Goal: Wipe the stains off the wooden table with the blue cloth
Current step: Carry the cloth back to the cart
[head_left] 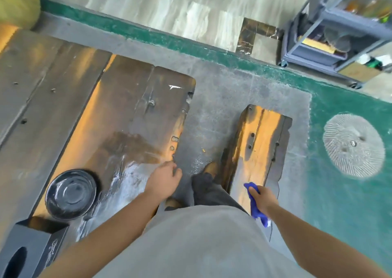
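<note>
Cloth inside right hand grip

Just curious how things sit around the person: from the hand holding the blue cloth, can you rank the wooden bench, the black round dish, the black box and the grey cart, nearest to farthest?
From the right hand gripping the blue cloth:
1. Wooden bench, directly beneath it.
2. Black round dish, across on the wooden table.
3. Black box, at the table's near-left corner.
4. Grey cart, far back on the right.

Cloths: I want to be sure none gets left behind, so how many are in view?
1: the blue cloth in the right hand, beside the bench.
</note>
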Demonstrator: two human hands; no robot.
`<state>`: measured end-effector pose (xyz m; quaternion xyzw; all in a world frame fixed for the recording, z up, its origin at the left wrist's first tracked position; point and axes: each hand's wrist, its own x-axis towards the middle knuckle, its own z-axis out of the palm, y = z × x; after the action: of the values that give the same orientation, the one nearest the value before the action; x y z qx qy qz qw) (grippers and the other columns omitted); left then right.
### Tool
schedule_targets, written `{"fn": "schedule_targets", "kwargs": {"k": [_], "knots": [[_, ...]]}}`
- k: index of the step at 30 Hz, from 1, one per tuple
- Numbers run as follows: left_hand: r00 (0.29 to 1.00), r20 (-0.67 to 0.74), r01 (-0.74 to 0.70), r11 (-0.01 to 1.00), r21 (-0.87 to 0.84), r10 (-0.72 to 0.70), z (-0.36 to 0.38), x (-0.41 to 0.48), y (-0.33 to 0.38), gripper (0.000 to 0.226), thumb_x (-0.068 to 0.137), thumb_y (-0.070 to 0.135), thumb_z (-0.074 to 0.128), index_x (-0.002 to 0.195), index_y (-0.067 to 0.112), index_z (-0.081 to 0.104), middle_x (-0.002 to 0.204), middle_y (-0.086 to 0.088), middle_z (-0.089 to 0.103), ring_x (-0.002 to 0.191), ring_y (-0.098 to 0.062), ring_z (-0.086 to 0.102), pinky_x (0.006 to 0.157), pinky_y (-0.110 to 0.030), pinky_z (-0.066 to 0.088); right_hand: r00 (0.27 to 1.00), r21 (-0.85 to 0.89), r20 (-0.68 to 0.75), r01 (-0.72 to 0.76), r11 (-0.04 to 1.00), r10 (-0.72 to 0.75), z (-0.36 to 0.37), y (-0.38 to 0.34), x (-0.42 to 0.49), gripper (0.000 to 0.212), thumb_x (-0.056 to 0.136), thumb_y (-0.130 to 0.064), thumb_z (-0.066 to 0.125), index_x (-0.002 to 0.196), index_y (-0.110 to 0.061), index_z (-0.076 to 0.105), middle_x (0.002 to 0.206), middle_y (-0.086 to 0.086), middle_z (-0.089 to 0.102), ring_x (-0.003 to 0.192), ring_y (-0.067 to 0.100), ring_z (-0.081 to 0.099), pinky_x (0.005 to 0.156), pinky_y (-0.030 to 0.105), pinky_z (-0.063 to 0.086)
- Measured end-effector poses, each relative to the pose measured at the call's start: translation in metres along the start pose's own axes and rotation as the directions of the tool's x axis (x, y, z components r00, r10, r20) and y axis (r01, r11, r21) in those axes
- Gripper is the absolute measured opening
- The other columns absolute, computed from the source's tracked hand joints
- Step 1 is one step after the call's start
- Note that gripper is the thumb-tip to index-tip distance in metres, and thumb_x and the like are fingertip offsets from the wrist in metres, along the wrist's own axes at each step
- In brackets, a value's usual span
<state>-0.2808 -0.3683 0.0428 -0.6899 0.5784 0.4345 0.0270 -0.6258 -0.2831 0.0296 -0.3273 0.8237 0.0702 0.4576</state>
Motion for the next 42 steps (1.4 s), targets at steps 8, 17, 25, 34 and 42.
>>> {"fn": "schedule_targets", "kwargs": {"k": [8,17,25,34,42], "knots": [[0.994,0.108,0.016,0.995,0.102,-0.027,-0.019,0.090,0.095,0.030,0.091,0.045,0.041,0.081,0.023,0.060,0.084,-0.002,0.071,0.087,-0.029,0.067,0.083,-0.037,0.055,0.995,0.112,0.059,-0.092,0.989,0.086,-0.059,0.010,0.049,0.036,0.104,-0.036,0.047,0.084,-0.008,0.057,0.073,0.010,0.060,0.073,0.027,0.056,0.075,0.034,0.045],[0.990,0.052,0.114,0.961,0.251,-0.131,-0.061,0.153,0.148,0.034,0.097,0.038,0.043,0.074,0.017,0.058,0.076,-0.002,0.063,0.077,-0.025,0.060,0.067,-0.034,0.042,0.991,0.108,0.017,0.131,0.985,-0.133,-0.153,-0.096,0.130,0.039,0.104,-0.046,0.040,0.088,-0.015,0.057,0.074,0.006,0.064,0.067,0.021,0.058,0.065,0.030,0.042],[0.976,0.052,0.187,0.939,0.289,-0.211,-0.103,0.226,0.166,0.037,0.100,0.027,0.047,0.072,0.009,0.061,0.073,-0.009,0.065,0.076,-0.029,0.060,0.069,-0.033,0.041,0.963,0.155,-0.047,0.268,0.951,-0.264,-0.231,-0.181,0.196,0.037,0.104,-0.046,0.044,0.073,-0.026,0.045,0.070,-0.002,0.055,0.068,0.020,0.053,0.069,0.035,0.039],[0.961,0.159,0.144,0.897,0.417,-0.228,-0.175,0.360,0.246,0.028,0.103,0.026,0.044,0.083,0.012,0.057,0.111,-0.015,0.069,0.114,-0.034,0.064,0.085,-0.033,0.046,0.995,0.286,-0.092,0.069,0.956,-0.044,-0.321,-0.220,0.282,0.034,0.102,-0.045,0.048,0.090,-0.017,0.061,0.084,0.008,0.068,0.085,0.030,0.063,0.077,0.034,0.044],[0.945,0.312,-0.035,0.916,0.399,-0.100,-0.188,0.486,0.413,0.029,0.098,0.022,0.049,0.070,0.015,0.047,0.070,-0.005,0.053,0.067,-0.022,0.049,0.066,-0.034,0.036,0.972,0.429,-0.134,-0.121,0.895,0.195,-0.382,-0.208,0.313,0.037,0.102,-0.041,0.050,0.088,-0.010,0.063,0.074,0.003,0.064,0.077,0.027,0.060,0.072,0.034,0.042]]}}
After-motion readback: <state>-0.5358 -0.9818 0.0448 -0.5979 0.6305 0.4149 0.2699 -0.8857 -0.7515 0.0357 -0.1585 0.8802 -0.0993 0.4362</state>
